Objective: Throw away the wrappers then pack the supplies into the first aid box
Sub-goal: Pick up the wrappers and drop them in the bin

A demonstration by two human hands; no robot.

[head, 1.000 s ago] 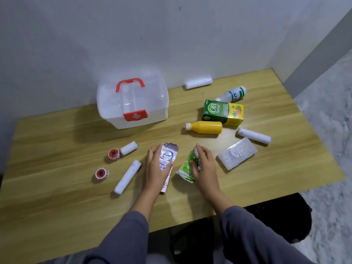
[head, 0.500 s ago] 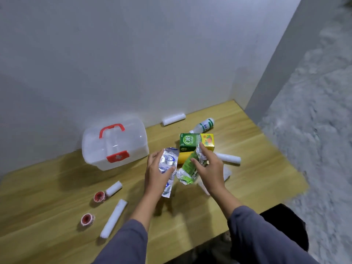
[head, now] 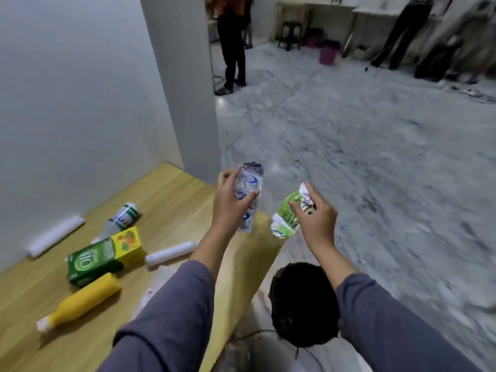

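Note:
My left hand (head: 228,202) grips a silver and blue foil wrapper (head: 249,183), held up over the table's right end. My right hand (head: 316,218) grips a crumpled green and silver wrapper (head: 285,218) out past the table edge, above the floor. Below my right forearm sits a black bin (head: 303,304) with a dark opening. On the wooden table (head: 174,200) lie a green and yellow box (head: 104,255), a yellow bottle (head: 80,302), a white bottle with green label (head: 120,218) and two white rolls (head: 55,234) (head: 171,253). The first aid box is out of view.
A grey wall corner (head: 185,89) stands just beyond the table. Marbled floor (head: 375,157) stretches to the right. A person in dark trousers (head: 233,44) stands far off, with stools, a pink bucket (head: 328,53) and another person (head: 402,33) at the back.
Both hands lifted the wrappers off the table and carried them right, past the table edge. My view swung right, so the first aid box and tape rolls left the frame and the bin appeared.

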